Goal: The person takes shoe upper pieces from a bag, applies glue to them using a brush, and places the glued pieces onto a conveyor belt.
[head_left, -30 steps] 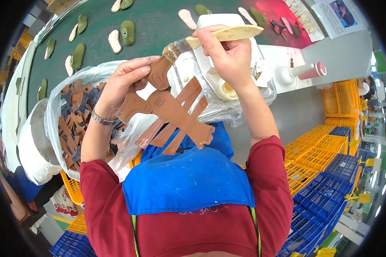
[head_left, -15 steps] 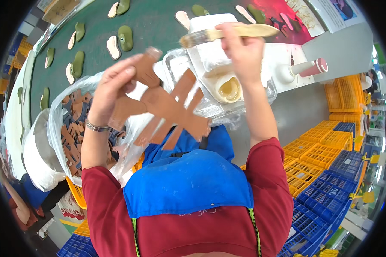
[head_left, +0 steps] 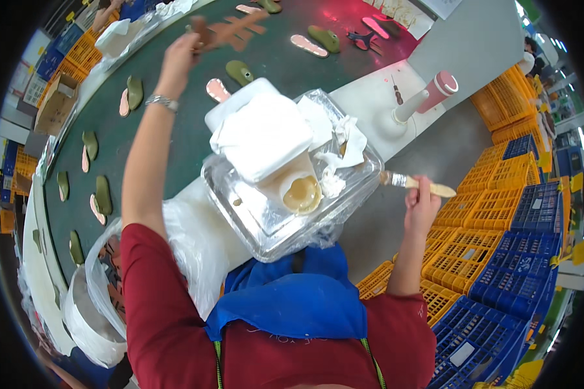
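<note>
My left hand point(head_left: 180, 59) is stretched out over the green belt point(head_left: 182, 152), its fingers closed on a brown strappy shoe upper point(head_left: 235, 32). The upper is slightly blurred. Off to the right, my right hand point(head_left: 422, 206) grips a flat paintbrush point(head_left: 428, 186) by its pale wooden handle, bristles pointing left near the corner of a metal tray point(head_left: 252, 228). A cup of yellowish glue point(head_left: 303, 194) sits in that tray, beside a white container point(head_left: 263, 139) and crumpled white tissue point(head_left: 353, 146).
Olive shoe-shaped pieces point(head_left: 102, 194) lie paired with pale insoles point(head_left: 308, 45) along the belt. At lower left stands a plastic bag point(head_left: 198, 249) by more brown uppers. A pink-capped object point(head_left: 438, 91) and a screwdriver point(head_left: 397, 91) occupy the side board. Yellow crates point(head_left: 461, 253) and blue crates point(head_left: 509, 269) line the right.
My left hand has carried the brown upper forward, out over the belt. My right hand has moved with the brush from above the container to the tray's right. The view has shifted too.
</note>
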### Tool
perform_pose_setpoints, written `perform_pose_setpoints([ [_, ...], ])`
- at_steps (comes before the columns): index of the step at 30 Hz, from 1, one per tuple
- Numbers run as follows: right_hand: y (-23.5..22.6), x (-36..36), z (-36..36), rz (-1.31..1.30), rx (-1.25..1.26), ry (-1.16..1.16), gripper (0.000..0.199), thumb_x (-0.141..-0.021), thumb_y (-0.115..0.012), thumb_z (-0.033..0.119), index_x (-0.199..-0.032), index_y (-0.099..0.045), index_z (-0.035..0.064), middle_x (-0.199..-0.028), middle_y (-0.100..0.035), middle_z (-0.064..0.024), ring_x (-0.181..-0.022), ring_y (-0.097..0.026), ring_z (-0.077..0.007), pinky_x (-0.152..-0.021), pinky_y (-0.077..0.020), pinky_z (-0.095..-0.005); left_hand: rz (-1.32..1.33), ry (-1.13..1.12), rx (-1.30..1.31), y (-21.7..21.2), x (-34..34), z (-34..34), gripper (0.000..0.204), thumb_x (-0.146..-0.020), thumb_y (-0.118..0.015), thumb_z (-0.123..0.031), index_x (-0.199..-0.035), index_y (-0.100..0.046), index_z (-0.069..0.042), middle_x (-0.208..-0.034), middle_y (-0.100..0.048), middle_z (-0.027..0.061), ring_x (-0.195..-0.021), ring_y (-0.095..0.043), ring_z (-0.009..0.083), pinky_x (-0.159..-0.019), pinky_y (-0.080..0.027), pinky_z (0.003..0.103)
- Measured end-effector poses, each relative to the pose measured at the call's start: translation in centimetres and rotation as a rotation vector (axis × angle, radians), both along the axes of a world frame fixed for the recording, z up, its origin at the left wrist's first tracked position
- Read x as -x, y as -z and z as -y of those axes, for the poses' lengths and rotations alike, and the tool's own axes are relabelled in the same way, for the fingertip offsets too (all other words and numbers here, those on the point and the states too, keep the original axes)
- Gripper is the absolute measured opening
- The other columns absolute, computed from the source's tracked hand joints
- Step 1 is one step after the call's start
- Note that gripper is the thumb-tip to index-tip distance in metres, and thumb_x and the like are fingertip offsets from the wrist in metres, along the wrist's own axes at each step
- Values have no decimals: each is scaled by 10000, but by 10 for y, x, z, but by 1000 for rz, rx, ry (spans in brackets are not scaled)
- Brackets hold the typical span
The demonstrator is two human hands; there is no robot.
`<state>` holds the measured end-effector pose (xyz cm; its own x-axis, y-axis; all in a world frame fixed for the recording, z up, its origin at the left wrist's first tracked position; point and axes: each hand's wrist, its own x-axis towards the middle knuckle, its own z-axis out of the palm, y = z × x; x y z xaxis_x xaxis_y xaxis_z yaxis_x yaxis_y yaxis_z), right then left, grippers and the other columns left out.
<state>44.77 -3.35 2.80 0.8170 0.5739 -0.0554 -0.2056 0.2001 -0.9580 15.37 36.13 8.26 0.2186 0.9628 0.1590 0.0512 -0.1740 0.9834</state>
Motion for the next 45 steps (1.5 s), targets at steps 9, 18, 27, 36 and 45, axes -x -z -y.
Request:
perform_pose_setpoints([
  [9,-8,-3,-7,17,-19,-47,166,-827,-508,134,-777,-550,-19,-531,-426,12,-429,-328,-29,-370,-224,-167,-443,2,32,53,67,29,428,-789,-522,-207,-1157,-451,0,-1029,-549,108,-919,-510,150,-790,-395,255],
  [18,-11,55,-18,5,-276,-365,156,-808,-456,64,-941,-487,-13,-695,-475,-53,-563,-415,-82,-483,-333,-206,-1105,-603,-442,61,267,317,331,-766,-514,-84,-1089,-489,-11,-1052,-517,183,-956,-502,307,-773,-420,339],
  [27,-25,149,-46,72,-307,-655,191,-811,-431,57,-978,-478,-23,-758,-486,-68,-580,-413,-98,-497,-336,-204,-994,-814,-218,111,317,396,387,-805,-490,-179,-1146,-428,-6,-1202,-389,209,-1082,-397,355,-891,-341,372],
  [36,-34,186,-45,158,-262,-742,190,-813,-427,51,-979,-480,-25,-754,-480,-74,-579,-403,-106,-507,-334,-209,-956,-774,71,95,396,372,336,-750,-541,-205,-1012,-534,6,-956,-565,174,-905,-529,313,-772,-418,393],
  [45,-35,201,-45,152,-266,-813,162,-836,-439,82,-958,-493,-11,-762,-480,-65,-602,-417,-103,-504,-333,-213,-835,-575,-110,38,404,314,237,-708,-595,-186,-830,-554,13,-700,-539,120,-652,-521,200,-618,-409,299],
])
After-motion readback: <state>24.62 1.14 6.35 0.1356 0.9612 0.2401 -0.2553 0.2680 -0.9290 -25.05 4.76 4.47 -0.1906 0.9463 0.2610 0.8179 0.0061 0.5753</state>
